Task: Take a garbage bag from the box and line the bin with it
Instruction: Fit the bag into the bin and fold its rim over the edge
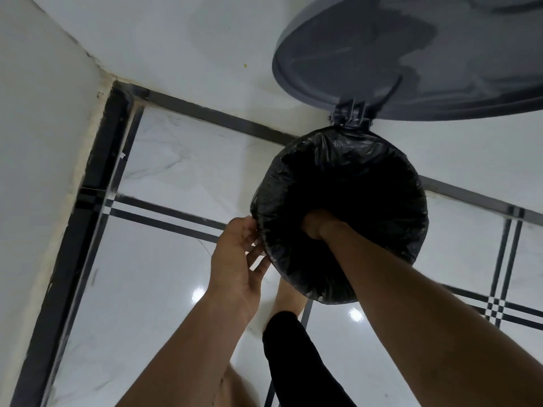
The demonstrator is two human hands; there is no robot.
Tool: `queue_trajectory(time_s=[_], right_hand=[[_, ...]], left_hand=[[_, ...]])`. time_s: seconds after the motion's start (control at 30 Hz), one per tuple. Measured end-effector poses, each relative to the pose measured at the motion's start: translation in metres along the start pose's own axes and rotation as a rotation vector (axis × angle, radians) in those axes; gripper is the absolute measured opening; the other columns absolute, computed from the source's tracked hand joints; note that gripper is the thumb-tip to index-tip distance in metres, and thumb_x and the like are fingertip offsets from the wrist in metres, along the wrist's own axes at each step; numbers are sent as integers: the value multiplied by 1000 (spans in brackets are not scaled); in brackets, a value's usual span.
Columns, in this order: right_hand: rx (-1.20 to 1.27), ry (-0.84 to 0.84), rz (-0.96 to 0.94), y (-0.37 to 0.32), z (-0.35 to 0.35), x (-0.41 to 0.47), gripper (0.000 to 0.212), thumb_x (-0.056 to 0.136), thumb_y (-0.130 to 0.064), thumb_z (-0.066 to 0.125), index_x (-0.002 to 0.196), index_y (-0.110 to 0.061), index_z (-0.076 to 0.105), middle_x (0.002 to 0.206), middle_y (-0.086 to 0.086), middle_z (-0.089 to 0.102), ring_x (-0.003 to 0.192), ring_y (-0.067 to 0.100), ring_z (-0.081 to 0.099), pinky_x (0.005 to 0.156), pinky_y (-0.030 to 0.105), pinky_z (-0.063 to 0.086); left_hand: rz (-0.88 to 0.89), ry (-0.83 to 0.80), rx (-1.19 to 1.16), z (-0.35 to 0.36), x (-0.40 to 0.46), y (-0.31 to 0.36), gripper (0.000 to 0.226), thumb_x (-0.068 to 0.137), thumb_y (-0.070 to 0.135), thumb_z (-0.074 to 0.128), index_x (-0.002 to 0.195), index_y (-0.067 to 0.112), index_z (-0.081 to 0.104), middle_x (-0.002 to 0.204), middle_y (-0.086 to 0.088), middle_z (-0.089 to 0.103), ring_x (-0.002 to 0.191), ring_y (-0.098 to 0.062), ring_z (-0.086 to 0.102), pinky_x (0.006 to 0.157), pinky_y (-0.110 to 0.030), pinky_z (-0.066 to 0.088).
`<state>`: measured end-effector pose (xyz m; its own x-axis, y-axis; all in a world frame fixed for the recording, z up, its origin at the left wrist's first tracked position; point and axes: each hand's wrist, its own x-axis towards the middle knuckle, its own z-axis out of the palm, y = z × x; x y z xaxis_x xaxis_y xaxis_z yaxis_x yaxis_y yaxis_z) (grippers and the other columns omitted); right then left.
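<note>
A round bin stands on the floor with its grey lid swung up against the wall. A black garbage bag is folded over the bin's whole rim and hides the bin's body. My left hand rests against the bag's outer left edge, fingers spread along the plastic. My right hand reaches down inside the bag's dark opening; its fingers are lost in the black. The box of bags is out of view.
White wall runs behind the bin and meets a second wall at the left corner. Glossy white floor tiles carry black stripes. My bare foot and dark trouser leg stand just under the bin's near side.
</note>
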<state>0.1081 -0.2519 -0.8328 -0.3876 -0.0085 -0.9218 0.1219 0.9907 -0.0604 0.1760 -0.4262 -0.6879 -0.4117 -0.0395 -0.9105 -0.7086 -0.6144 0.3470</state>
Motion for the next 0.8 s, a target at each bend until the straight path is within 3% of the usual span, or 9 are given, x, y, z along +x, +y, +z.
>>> queue_trajectory(time_s=[0.07,0.2,0.27,0.33,0.47,0.53,0.63,0.73,0.8], right_hand=[[48,38,-8,-2,-7,-22,47,105,-26,40,145,-7,54,152,19,51,139,35,50,115,39,38],[212,180,-97,0,-32,-96,39,101,-20,46,132,-12,67,137,17,64,129,36,58,108,33,43],[332,315,-171,9,-40,-140,39,102,-19,47,136,-19,66,140,8,64,131,28,57,111,19,35],[399,570,-228,23,-39,-174,35,99,-15,52,127,-18,72,132,2,70,124,20,63,103,1,30],[508,1037,-55,60,-8,-206,25,89,-4,60,104,-14,78,110,5,71,101,25,65,86,19,44],[661,1040,94,75,14,-208,22,92,-4,60,106,-14,73,116,6,59,102,25,63,84,22,45],[899,946,138,86,31,-203,18,98,-10,60,115,-16,61,119,3,56,100,22,65,85,32,57],[1039,991,177,95,25,-198,23,98,-15,63,120,-19,58,114,-1,60,89,18,69,74,9,50],[1157,962,252,102,20,-193,23,95,-22,67,118,-21,61,114,-5,61,88,19,70,74,7,47]], left_hand=[[-4,10,4,1,-8,1,20,93,29,62,77,21,71,86,-1,66,89,-20,62,90,-39,54],[-52,4,-46,5,-20,9,24,96,34,58,85,17,72,80,1,75,89,-21,66,81,-36,54],[-64,13,-65,9,-24,12,31,96,33,58,73,18,71,81,0,75,88,-21,65,84,-36,54],[-41,44,-64,11,-26,11,35,96,31,59,67,18,73,83,-1,73,90,-21,64,91,-36,54],[-82,62,-8,12,-33,5,20,91,38,59,89,21,69,103,-1,67,111,-23,62,101,-47,50],[-123,54,13,10,-34,-1,14,88,35,64,91,22,65,111,-5,64,117,-27,61,98,-55,51],[-139,51,39,10,-31,-7,20,91,37,71,101,20,68,118,-6,65,118,-28,64,91,-60,56],[-93,75,102,12,-26,-9,24,96,40,69,111,21,69,119,-4,67,117,-27,64,94,-57,57],[-54,116,133,13,-23,-9,24,97,36,69,116,21,69,116,-2,68,112,-23,66,96,-56,56]])
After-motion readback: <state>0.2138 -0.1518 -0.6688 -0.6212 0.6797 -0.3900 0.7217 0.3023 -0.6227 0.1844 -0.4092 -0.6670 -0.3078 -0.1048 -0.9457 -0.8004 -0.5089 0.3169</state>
